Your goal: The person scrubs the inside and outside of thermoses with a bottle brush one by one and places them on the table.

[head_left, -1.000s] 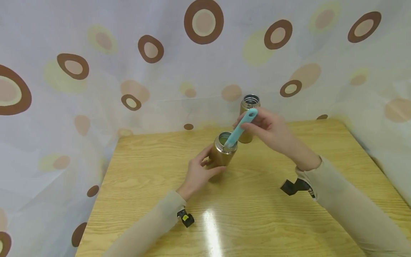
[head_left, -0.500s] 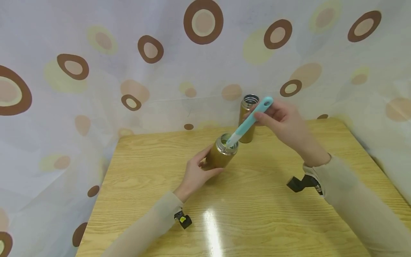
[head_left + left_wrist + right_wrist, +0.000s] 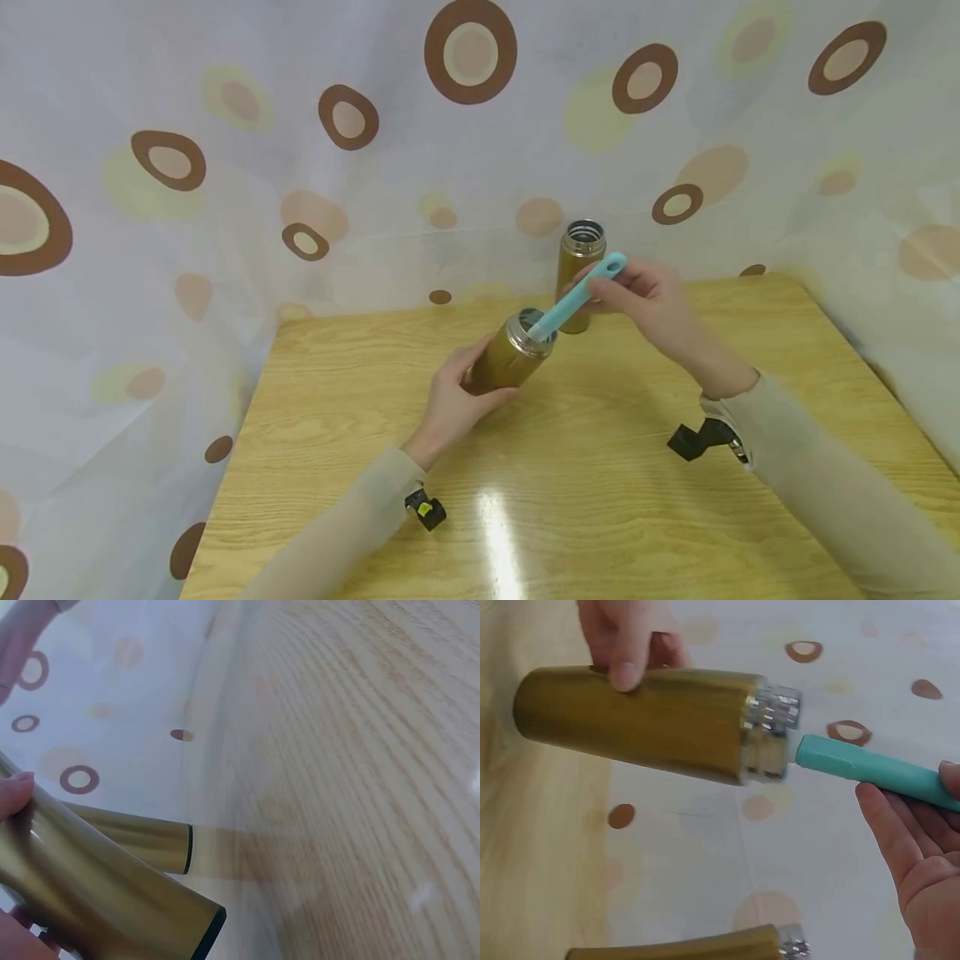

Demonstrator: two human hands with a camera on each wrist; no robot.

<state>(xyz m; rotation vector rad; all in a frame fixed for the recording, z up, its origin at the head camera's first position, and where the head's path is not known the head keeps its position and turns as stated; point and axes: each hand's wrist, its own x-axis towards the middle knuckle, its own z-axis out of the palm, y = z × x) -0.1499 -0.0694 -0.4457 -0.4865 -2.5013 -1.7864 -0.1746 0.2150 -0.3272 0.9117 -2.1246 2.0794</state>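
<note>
My left hand (image 3: 450, 408) grips a gold vacuum flask (image 3: 504, 365) around its body. The flask is tilted, its uncapped steel mouth facing up and to the right. My right hand (image 3: 663, 312) pinches the turquoise handle of a bottle brush (image 3: 573, 302) between thumb and fingers. The brush's pale neck enters the mouth, and its head is hidden inside. In the right wrist view, the handle (image 3: 862, 763) stands out of the flask neck (image 3: 769, 735). The left wrist view shows the lower body and dark base of the held flask (image 3: 112, 892).
A second gold flask (image 3: 568, 267) stands upright and uncapped at the table's back edge, partly behind my right hand. The wooden table (image 3: 360, 433) meets a patterned curtain (image 3: 390, 200) at the back and sides. Each wrist carries a small black camera.
The brush was drawn up and to the right half a second ago, and now sits deeper in the flask again. The flask has tilted more toward my right hand.
</note>
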